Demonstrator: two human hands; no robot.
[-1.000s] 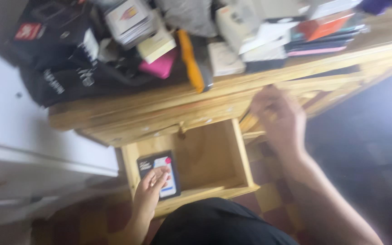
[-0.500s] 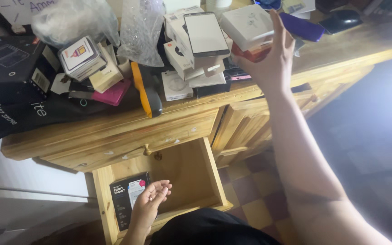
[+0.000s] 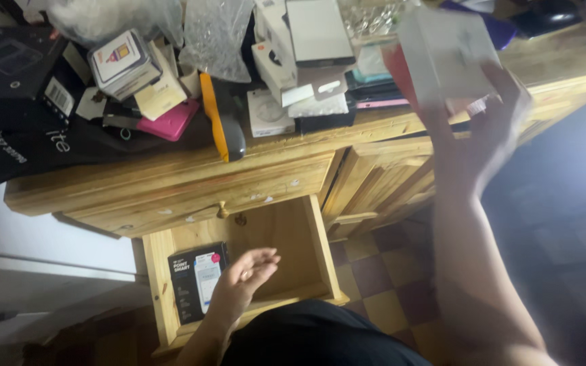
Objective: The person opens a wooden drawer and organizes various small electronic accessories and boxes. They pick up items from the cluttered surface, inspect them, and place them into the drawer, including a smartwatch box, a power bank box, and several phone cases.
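Crowded wooden dresser, open drawer. Right hand gripping white box (blurred); left hand open, empty. Risks knocking neighbouring boxes off.

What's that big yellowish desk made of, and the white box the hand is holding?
The yellowish desk looks like varnished pine: knots and grain show. The white box in the right hand seems to be smooth cardboard, though it is blurred.
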